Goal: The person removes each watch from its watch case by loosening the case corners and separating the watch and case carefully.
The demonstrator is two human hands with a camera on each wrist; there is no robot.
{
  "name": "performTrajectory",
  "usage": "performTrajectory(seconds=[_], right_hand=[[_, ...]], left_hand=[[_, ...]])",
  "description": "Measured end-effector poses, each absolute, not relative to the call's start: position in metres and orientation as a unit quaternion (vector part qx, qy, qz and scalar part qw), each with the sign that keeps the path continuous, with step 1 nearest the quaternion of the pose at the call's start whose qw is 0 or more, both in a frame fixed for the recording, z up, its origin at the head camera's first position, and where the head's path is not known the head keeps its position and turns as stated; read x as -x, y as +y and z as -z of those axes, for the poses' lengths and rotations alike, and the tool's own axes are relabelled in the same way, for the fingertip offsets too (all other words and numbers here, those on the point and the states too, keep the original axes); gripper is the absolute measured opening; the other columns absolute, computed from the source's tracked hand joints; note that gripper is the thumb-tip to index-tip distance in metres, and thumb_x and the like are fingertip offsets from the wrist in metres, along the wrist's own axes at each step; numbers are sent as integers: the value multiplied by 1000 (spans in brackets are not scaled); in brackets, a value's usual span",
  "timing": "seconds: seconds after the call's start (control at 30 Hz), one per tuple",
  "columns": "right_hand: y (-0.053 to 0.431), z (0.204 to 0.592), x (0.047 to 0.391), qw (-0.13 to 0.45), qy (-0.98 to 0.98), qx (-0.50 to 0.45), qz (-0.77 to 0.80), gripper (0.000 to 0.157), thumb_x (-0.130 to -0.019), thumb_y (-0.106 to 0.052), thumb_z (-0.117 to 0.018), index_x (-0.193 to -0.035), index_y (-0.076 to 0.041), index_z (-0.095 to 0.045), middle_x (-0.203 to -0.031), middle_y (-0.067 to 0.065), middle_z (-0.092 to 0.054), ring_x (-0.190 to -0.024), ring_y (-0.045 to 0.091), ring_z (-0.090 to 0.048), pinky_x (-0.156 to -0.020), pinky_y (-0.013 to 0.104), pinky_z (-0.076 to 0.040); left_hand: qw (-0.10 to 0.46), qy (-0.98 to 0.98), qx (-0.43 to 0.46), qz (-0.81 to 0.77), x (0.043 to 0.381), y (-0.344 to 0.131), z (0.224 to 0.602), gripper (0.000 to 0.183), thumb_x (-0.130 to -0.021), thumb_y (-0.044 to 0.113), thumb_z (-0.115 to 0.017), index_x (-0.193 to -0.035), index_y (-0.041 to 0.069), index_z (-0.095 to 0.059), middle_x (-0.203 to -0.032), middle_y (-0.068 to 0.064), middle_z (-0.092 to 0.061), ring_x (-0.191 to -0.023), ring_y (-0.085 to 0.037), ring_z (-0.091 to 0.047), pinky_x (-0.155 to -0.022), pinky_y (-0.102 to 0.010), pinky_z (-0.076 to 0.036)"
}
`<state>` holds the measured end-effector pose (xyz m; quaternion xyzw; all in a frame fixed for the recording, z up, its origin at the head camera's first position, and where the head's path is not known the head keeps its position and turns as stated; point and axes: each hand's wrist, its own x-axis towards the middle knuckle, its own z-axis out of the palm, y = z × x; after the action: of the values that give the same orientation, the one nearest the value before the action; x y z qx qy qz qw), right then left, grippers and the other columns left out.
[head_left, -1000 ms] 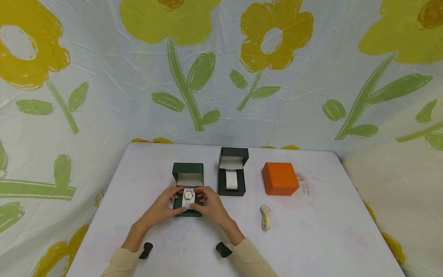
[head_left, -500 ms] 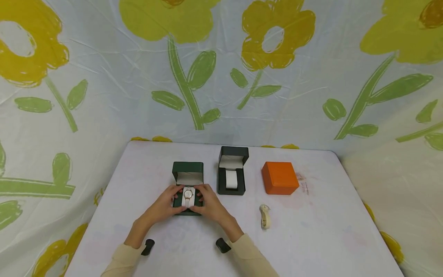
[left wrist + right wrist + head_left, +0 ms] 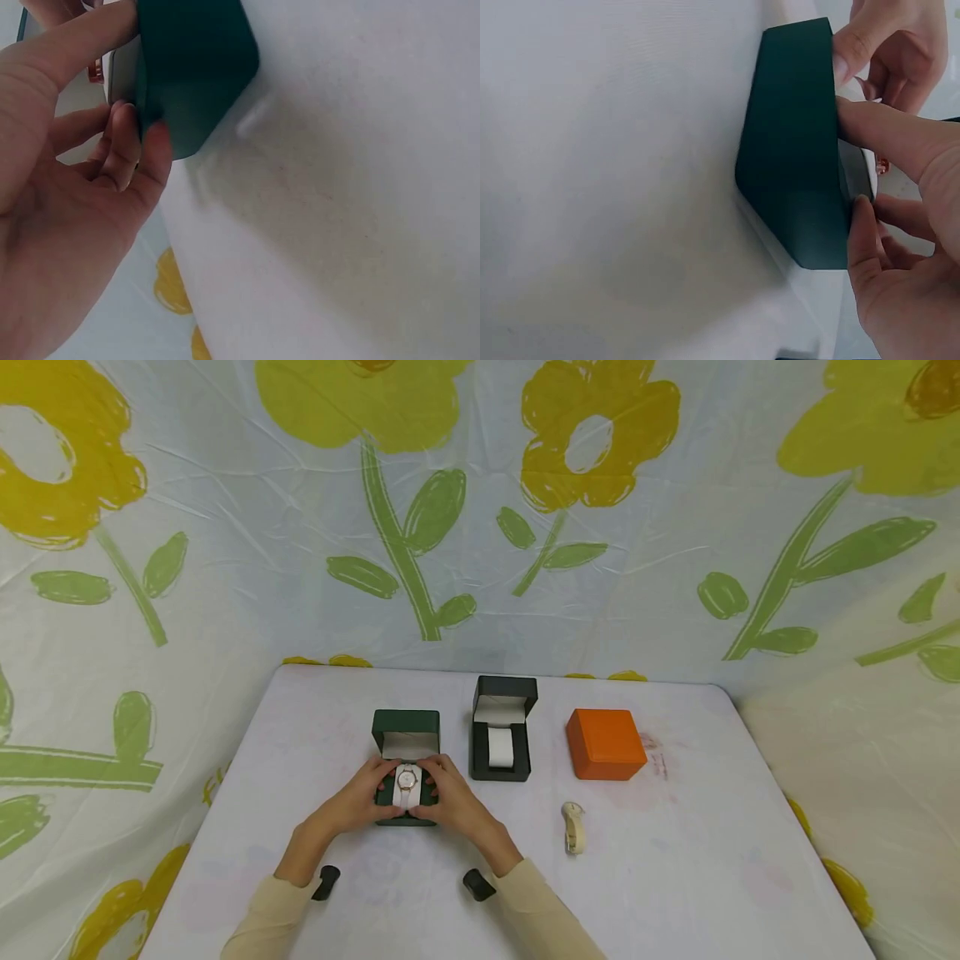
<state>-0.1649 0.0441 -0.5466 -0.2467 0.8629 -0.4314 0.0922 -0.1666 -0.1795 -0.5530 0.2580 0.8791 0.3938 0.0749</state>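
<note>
Left hand (image 3: pixel 358 797) and right hand (image 3: pixel 454 797), both part-curled, pinch white cushion (image 3: pixel 398 797) under watch (image 3: pixel 407 780). Cushion's in green box (image 3: pixel 791 142), lid up.

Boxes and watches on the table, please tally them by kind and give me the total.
Boxes: 3, the green box, the black box and the orange box
Watches: 2, the watch at the green box and the cream watch
Total: 5
</note>
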Motion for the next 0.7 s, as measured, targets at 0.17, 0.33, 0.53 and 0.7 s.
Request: performTrajectory(seconds=[0.17, 0.33, 0.53, 0.7], right_hand=[[44, 544, 166, 96, 864, 250, 427, 67, -84, -6, -86, -141, 4, -52, -137, 18, -46, -111, 30, -57, -88, 33, -55], [42, 543, 167, 109, 869, 235, 421, 70, -84, -9, -87, -143, 2, -50, -138, 18, -43, -112, 28, -58, -87, 27, -52], [41, 542, 168, 112, 874, 224, 417, 72, -83, -11, -88, -143, 0, -50, -138, 16, -42, -112, 27, -58, -86, 26, -51], [43, 544, 168, 86, 871, 239, 421, 71, -81, -11, -89, -140, 2, -52, -135, 17, -47, -108, 28, -59, -86, 28, -53]], left_hand=[[98, 884, -239, -389, 168, -178, 552, 70, -85, 14, -86, -141, -6, -49, -118, -16, -48, -102, -27, -51, -88, -38, -49], [97, 884, -235, -391, 168, -179, 553, 72, -84, 16, -87, -142, -4, -49, -121, -16, -48, -106, -28, -51, -90, -43, -50], [89, 883, -238, -395, 168, -179, 554, 73, -83, 15, -88, -141, -4, -48, -120, -16, -49, -107, -28, -52, -92, -44, -49], [87, 882, -238, -399, 168, -178, 555, 73, -83, 13, -88, -141, -4, -48, -122, -17, -49, -109, -28, -52, -94, -46, -49]])
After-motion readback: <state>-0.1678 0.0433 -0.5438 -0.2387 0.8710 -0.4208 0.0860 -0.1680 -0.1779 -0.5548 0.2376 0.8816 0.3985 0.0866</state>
